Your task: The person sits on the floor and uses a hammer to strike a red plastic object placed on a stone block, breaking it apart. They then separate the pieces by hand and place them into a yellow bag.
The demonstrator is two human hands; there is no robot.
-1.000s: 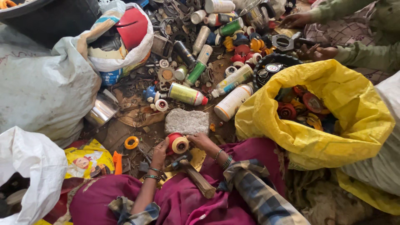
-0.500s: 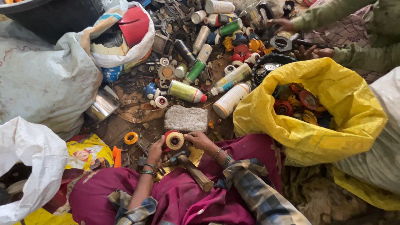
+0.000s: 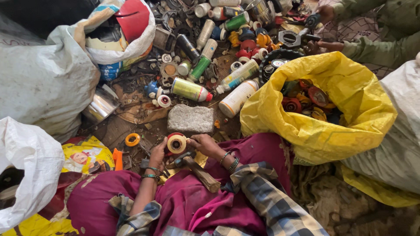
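My left hand [image 3: 158, 154] and right hand [image 3: 204, 144] both grip one tan spool [image 3: 176, 143] over my lap, just below the grey stone block [image 3: 190, 118]. Hammer [image 3: 199, 171] lies unused on my lap. Floor [image 3: 131, 116] heaped with spray cans [image 3: 189, 89]; yellow sack [image 3: 323, 126] part filled, so I judge sorting midway.

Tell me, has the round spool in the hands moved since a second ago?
No. The spool stays just below the grey stone block, held between both hands.
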